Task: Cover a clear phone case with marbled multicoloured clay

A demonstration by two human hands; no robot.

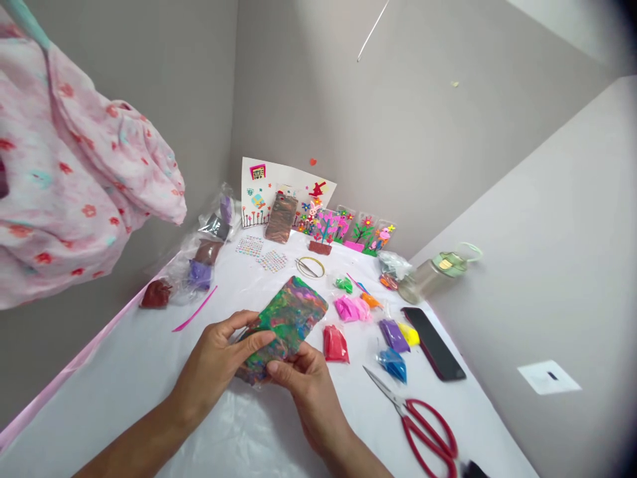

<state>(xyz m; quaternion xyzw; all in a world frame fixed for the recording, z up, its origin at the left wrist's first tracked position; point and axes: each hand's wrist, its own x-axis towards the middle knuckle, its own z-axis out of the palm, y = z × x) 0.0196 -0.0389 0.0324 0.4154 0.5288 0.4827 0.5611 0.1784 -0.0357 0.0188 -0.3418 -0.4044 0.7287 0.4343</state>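
We have both hands on a flat multicoloured clay slab (286, 322), held just above the near middle of the white counter (149, 372). Our left hand (219, 362) closes its grip on the slab's near left edge, thumb lying across the top, while our right hand (306, 385) pinches the near right corner between thumb and fingers. Just right of the slab lies a red clay packet (336, 343), and farther right sit pink (351, 309), purple (393, 335), yellow (409, 334) and blue (393, 364) packets. Red-handled scissors (421, 425) lie at the near right, and a dark phone (432, 343) beside the right wall. Decorated cards (343, 229) stand along the far wall. A pink stick (195, 309) lies to the left.
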